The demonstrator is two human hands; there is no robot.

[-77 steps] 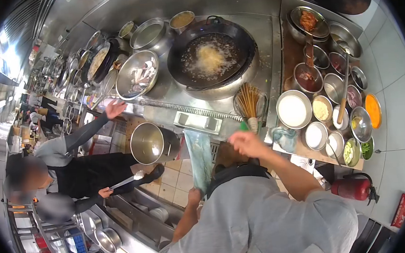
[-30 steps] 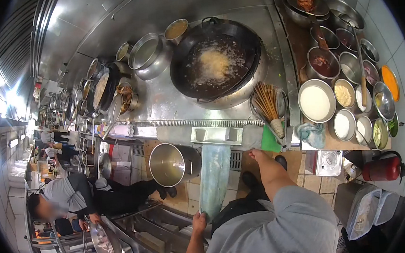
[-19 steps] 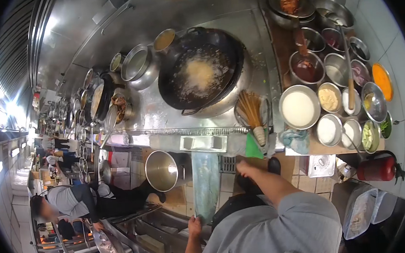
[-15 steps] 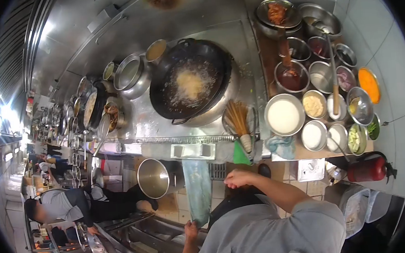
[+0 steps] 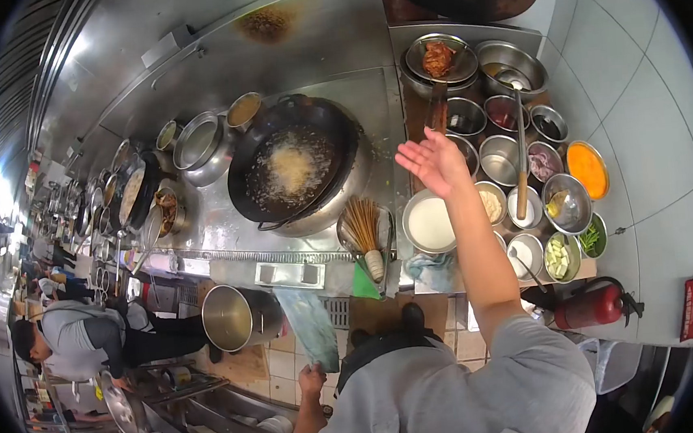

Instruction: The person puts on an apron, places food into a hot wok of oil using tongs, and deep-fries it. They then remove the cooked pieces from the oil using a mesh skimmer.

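My right hand [image 5: 436, 165] reaches over the bowls on the right, its fingers stretched out and nothing in it. Close to its fingertips is the flat handle of a strainer [image 5: 437, 61], which holds a reddish-brown fried piece over a bowl at the back. Below the hand stands a bowl of white liquid [image 5: 430, 222]. Low on the left, my left hand [image 5: 311, 379] grips the lower end of a greenish-blue cloth [image 5: 309, 325], which stretches up to the counter edge. A black wok [image 5: 249, 171] holds bubbling oil with a pale golden mass in the middle.
A bamboo wok brush [image 5: 361, 227] stands at the counter's front edge. Orange liquid [image 5: 587, 169], chopped green vegetables [image 5: 557, 258] and a long-handled ladle [image 5: 520, 162] are to the right. A tall pot [image 5: 228, 318] stands left, near a co-worker [image 5: 87, 339]. A fire extinguisher [image 5: 590, 309] is at lower right.
My right hand has risen from in front of my body to over the bowls, and its fingers have opened. My left hand still grips the cloth. The view has shifted to the right.
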